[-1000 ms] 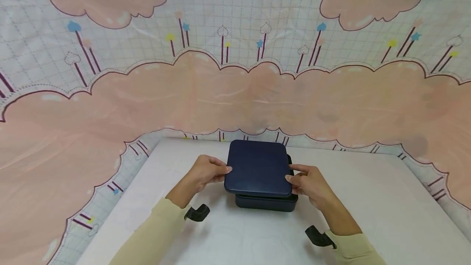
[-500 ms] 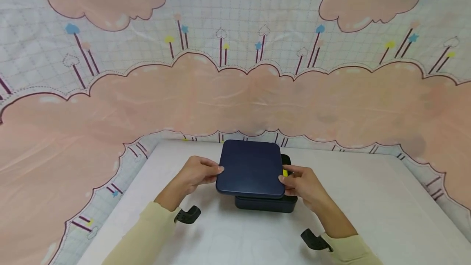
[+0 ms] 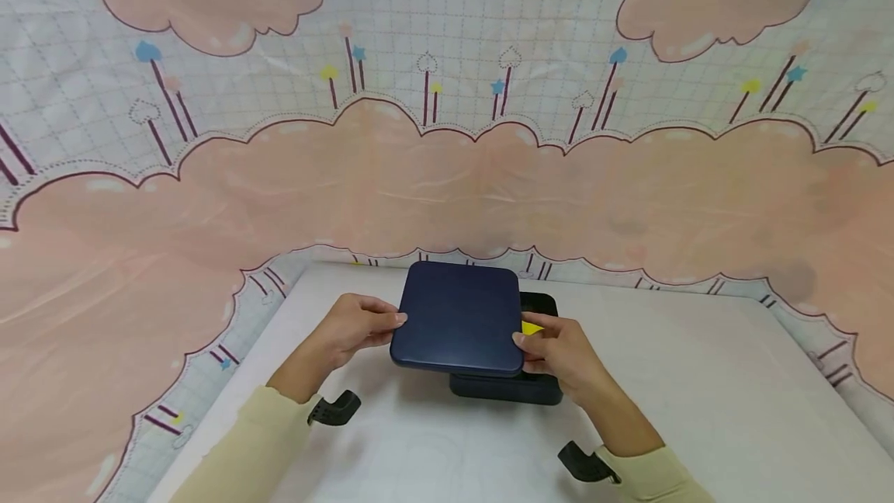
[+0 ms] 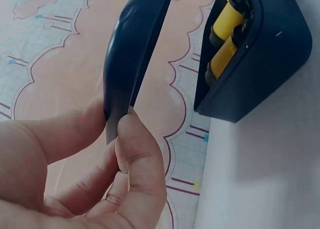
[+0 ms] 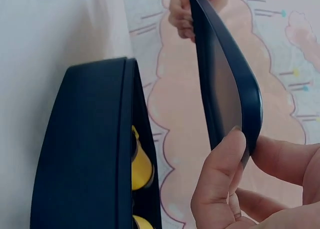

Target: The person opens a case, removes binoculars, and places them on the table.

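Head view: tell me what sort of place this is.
Probably an indoor tabletop recording setup, perhaps a makeshift booth: a plain white tabletop, a wrinkled cloud-print backdrop enclosing its far edge and sides, and black wrist-worn devices.

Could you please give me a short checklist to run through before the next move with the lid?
1. Left hand pinches the lid at one edge: ok.
2. Right hand pinches the opposite edge: ok.
3. Lid is clear of the box: ok, both wrist views show a gap.
4. Box sits upright on the table: ok.
5. Yellow items lie inside the box: ok, two show in the left wrist view.
6. Everything in the box is accounted for: cannot tell, part of the inside is hidden.
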Available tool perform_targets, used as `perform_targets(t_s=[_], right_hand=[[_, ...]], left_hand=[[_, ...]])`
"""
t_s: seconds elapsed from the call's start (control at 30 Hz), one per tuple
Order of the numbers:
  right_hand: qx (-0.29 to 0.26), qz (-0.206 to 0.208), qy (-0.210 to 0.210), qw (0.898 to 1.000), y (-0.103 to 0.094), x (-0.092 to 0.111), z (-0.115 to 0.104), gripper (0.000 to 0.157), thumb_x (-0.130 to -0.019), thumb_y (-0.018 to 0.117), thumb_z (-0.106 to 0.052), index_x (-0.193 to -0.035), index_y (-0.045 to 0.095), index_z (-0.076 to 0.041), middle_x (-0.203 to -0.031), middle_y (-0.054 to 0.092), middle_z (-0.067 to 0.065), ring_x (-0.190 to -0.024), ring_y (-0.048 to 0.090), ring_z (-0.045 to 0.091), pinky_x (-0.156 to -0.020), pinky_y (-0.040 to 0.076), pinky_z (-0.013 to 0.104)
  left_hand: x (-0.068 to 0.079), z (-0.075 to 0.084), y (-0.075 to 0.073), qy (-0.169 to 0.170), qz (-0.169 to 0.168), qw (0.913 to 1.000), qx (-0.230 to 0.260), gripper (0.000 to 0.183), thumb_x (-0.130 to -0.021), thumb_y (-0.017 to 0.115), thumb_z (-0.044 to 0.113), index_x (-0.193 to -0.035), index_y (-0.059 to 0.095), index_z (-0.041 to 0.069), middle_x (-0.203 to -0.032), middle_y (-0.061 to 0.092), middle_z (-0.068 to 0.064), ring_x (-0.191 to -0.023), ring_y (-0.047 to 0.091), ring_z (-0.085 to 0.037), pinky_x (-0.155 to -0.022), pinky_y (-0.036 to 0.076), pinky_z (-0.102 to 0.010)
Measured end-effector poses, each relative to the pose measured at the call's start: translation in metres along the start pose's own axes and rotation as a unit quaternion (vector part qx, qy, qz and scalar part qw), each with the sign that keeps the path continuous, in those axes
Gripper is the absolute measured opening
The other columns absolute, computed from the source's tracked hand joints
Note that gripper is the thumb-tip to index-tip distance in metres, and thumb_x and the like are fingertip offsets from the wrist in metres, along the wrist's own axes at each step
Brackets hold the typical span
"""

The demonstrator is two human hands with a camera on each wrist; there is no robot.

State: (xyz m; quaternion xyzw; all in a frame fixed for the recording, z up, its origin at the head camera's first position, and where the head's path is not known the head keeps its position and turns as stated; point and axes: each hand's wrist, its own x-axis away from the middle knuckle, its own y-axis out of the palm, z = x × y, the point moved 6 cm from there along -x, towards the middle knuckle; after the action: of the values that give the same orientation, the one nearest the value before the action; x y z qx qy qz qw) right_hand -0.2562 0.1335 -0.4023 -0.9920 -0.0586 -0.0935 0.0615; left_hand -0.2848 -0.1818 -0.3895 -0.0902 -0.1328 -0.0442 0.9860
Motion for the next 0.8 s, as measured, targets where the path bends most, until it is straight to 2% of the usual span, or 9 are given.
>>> perform_targets(t_s=[0.3, 0.5, 0.8], right_hand=[[-0.028, 0.007, -0.002, 1.0, 0.012, -0.003, -0.002, 0.053, -0.096, 0.072, -0.005, -0.147, 0.056, 0.0, -0.089, 0.064, 0.009, -0.067, 0.066, 0.016, -0.067, 0.062, 0.025], [-0.045, 0.017, -0.006, 0.999, 0.019, -0.005, -0.003, 0.052, -0.096, 0.072, -0.004, -0.146, 0.058, -0.001, -0.089, 0.067, 0.01, -0.065, 0.066, 0.016, -0.065, 0.062, 0.025], [-0.068, 0.0, -0.014, 0.998, 0.038, -0.009, -0.002, 0.052, -0.093, 0.075, -0.003, -0.144, 0.06, -0.002, -0.081, 0.069, 0.008, -0.063, 0.066, 0.016, -0.065, 0.062, 0.026]], left_hand=[[0.004, -0.001, -0.014, 0.011, -0.004, 0.9999, 0.002, 0.031, -0.093, 0.078, 0.007, -0.117, 0.068, -0.01, -0.087, 0.072, -0.002, -0.074, 0.067, -0.01, -0.07, 0.061, -0.021], [0.003, -0.001, -0.023, 0.017, -0.019, 0.9997, 0.003, 0.032, -0.094, 0.078, 0.008, -0.117, 0.069, -0.01, -0.086, 0.073, 0.0, -0.075, 0.067, -0.01, -0.071, 0.061, -0.021], [0.008, -0.009, -0.043, 0.01, -0.015, 0.9998, -0.002, 0.028, -0.094, 0.077, 0.009, -0.116, 0.069, -0.008, -0.087, 0.074, 0.001, -0.077, 0.068, -0.01, -0.073, 0.062, -0.022]])
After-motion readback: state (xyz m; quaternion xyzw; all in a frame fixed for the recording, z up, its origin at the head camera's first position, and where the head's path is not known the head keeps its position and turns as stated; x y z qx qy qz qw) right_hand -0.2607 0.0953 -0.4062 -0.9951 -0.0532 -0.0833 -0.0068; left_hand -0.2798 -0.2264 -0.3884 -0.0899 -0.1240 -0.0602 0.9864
